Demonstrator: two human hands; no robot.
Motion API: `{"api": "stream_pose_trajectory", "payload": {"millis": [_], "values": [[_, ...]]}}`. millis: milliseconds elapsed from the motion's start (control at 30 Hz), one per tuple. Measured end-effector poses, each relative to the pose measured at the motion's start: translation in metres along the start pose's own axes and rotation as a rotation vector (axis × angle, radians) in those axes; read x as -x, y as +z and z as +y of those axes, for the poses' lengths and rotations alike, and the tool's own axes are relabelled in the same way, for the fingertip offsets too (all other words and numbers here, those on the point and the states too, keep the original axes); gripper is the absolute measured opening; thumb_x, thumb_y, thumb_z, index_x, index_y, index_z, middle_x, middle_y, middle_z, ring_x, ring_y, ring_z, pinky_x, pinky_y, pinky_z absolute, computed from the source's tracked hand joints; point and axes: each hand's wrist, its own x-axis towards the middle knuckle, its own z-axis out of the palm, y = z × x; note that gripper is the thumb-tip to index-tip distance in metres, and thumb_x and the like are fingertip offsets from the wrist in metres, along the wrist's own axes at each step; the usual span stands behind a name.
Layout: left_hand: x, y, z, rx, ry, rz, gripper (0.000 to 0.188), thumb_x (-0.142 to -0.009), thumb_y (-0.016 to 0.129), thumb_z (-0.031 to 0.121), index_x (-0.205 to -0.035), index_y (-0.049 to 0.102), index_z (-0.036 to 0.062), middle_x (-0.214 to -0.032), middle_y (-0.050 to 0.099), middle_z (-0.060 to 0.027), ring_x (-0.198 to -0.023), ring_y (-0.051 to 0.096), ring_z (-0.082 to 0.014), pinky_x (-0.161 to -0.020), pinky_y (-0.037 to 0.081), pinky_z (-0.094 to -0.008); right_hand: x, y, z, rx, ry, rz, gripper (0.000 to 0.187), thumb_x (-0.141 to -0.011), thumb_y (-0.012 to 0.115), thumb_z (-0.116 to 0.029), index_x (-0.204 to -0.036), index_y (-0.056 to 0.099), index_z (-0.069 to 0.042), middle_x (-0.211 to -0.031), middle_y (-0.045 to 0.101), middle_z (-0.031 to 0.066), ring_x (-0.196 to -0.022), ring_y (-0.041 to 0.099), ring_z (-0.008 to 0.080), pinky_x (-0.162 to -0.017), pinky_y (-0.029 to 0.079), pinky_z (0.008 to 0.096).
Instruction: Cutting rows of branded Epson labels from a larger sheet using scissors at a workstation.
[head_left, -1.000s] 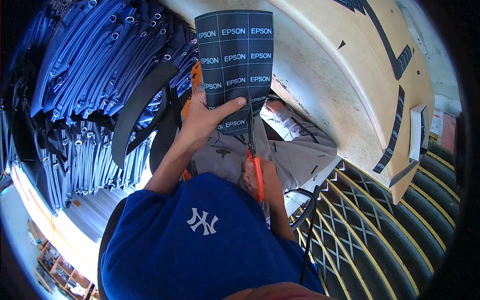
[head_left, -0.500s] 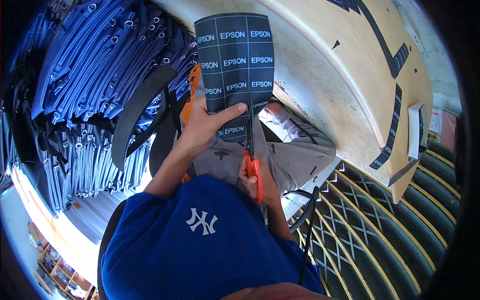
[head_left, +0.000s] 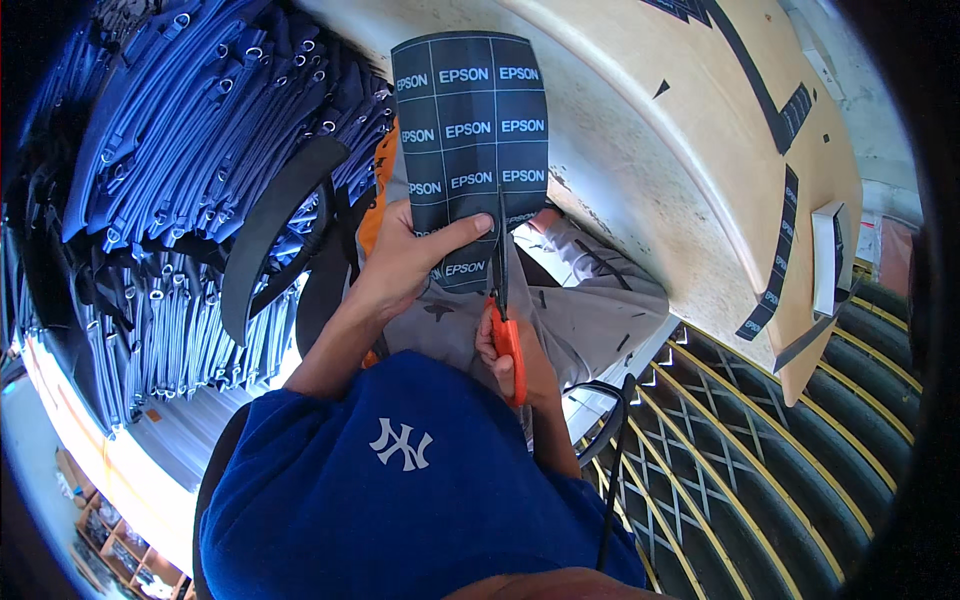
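A black sheet of printed labels (head_left: 465, 105), marked off in a grid by thin pale lines, stands raised over my lap. My left hand (head_left: 415, 258) grips its lower left part, thumb on the front face and fingers behind. In my right hand (head_left: 500, 350) is a pair of scissors with orange handles (head_left: 513, 360). Their dark blades point up along a grid line at the sheet's lower right, where a cut runs up from the bottom edge. The lower part of the right-hand column lies beyond the blades, partly hidden by them.
Stacks of blue straps with metal rings (head_left: 190, 120) fill the left side. A curved black armrest (head_left: 275, 230) stands between them and me. On the right is a pale table (head_left: 690, 190) with cut black strips (head_left: 780, 260) and a small white box (head_left: 828, 258). Black scraps dot my grey trousers.
The sheet sits slightly lower in the picture, and the scissors stay at nearly the same place on it. Both hands keep their hold.
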Motion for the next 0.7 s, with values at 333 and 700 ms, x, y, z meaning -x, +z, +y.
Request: {"api": "stream_pose_trajectory", "payload": {"millis": [333, 700], "values": [[-0.001, 0.002, -0.004, -0.074, 0.018, -0.045, 0.021, -0.078, 0.069, 0.007, -0.096, 0.063, -0.0016, -0.087, 0.066, -0.0069, -0.072, 0.062, -0.0087, -0.066, 0.051, -0.0225, -0.002, 0.0, -0.008, -0.082, 0.042, 0.021, 0.078, -0.063, 0.053, -0.079, -0.086, 0.037, -0.006, -0.066, 0.034, -0.0017, -0.053, 0.031, 0.0042, -0.045, 0.026, 0.0184], [0.0, 0.006, 0.0, -0.066, 0.035, -0.041, 0.02, -0.078, 0.068, 0.006, -0.095, 0.064, -0.0022, -0.085, 0.066, -0.0067, -0.071, 0.062, -0.0088, -0.065, 0.05, -0.0225, -0.007, 0.006, -0.005, -0.168, 0.051, 0.051, 0.076, -0.064, 0.055, -0.076, -0.085, 0.037, -0.006, -0.064, 0.035, -0.0023, -0.051, 0.032, 0.0038, -0.044, 0.028, 0.0183]]}}
